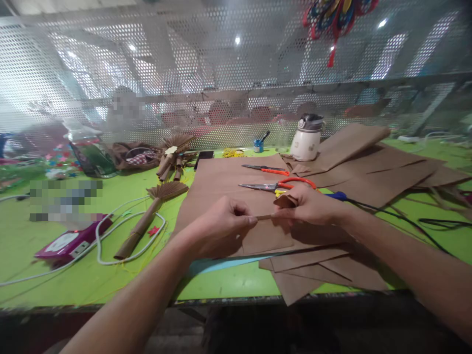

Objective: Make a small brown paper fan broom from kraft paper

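Through the head view I see both hands at work on a narrow brown strip [263, 217], which I take as the centre of my clock, just above a large brown paper sheet [224, 179]. The left hand [226, 223] pinches the strip's 9 o'clock end between thumb and forefinger, and the right hand [308, 206] pinches its 3 o'clock end. A curled brown piece [285, 200] stands up at the right fingers – I cannot tell whether it belongs to the same strip. Toward 12 o'clock, just beyond the hands, I have orange-handled scissors [271, 187] with their blades pointing to 9, and past them a slim orange-and-black cutter [275, 171] on the same sheet. Farther along that line stands a small blue jar [258, 146], with a white bottle [304, 145] upright at 1 o'clock and a spread of brown paper [354, 164] at 2. Loose sheets [295, 282] lie overlapping at 5. At 9 o'clock a rolled paper stem with a pleated fan top [142, 228] rests on the green table [236, 285] – beyond it, a white cable [99, 241] and a purple power strip [73, 246]
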`<state>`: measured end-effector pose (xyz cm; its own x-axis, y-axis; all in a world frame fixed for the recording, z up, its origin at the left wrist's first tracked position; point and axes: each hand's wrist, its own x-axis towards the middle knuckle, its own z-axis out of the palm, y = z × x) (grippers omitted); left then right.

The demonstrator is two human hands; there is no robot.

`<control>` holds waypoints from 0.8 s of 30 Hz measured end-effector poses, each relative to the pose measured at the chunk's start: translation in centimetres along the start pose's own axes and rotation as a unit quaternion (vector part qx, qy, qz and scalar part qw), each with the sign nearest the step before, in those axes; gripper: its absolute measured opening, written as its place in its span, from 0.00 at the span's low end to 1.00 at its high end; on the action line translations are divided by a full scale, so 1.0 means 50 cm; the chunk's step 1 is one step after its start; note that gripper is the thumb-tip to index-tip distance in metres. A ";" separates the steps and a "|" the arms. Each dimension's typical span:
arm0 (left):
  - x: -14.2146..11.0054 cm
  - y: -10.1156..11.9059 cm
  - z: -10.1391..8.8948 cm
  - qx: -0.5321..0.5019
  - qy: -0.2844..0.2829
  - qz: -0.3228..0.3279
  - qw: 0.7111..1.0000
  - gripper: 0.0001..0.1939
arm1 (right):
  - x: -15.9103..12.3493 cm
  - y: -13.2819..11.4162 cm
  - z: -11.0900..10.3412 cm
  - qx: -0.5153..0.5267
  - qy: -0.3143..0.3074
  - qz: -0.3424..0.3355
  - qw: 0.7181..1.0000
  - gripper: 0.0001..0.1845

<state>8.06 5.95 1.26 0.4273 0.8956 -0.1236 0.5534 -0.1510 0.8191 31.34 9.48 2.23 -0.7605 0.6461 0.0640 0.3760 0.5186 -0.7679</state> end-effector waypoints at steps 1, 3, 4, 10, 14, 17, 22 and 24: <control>0.000 -0.001 -0.004 0.007 0.000 -0.003 1.000 0.13 | -0.001 0.001 -0.001 0.008 -0.006 0.009 1.000 0.15; 0.001 -0.001 -0.010 0.021 -0.005 0.000 1.000 0.12 | -0.002 0.006 -0.003 0.024 -0.009 0.026 0.999 0.15; 0.003 -0.001 -0.012 0.027 -0.011 0.007 1.000 0.11 | -0.002 0.008 -0.002 0.036 -0.010 0.033 0.999 0.16; 0.009 -0.004 -0.022 0.093 -0.020 0.037 0.995 0.11 | 0.002 0.031 0.004 0.110 -0.001 0.073 0.991 0.14; 0.010 -0.010 -0.031 0.111 -0.041 0.060 0.991 0.11 | 0.006 0.040 0.007 0.120 -0.008 0.083 0.989 0.15; 0.013 -0.013 -0.037 0.089 -0.049 0.063 0.993 0.10 | 0.008 0.044 0.007 0.101 0.003 0.065 0.993 0.16; 0.010 -0.005 -0.040 -0.076 -0.069 0.042 0.994 0.09 | 0.003 0.042 0.005 0.186 0.138 0.039 0.972 0.14; 0.004 0.001 -0.036 -0.151 -0.082 0.043 0.984 0.09 | -0.003 0.031 0.010 0.246 0.131 0.034 0.960 0.10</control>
<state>6.90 6.87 2.27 0.5866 0.8017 -0.1148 0.2834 -0.0704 0.9564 31.76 9.93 0.69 -0.5602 0.8208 0.1116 0.0759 0.1850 -0.9798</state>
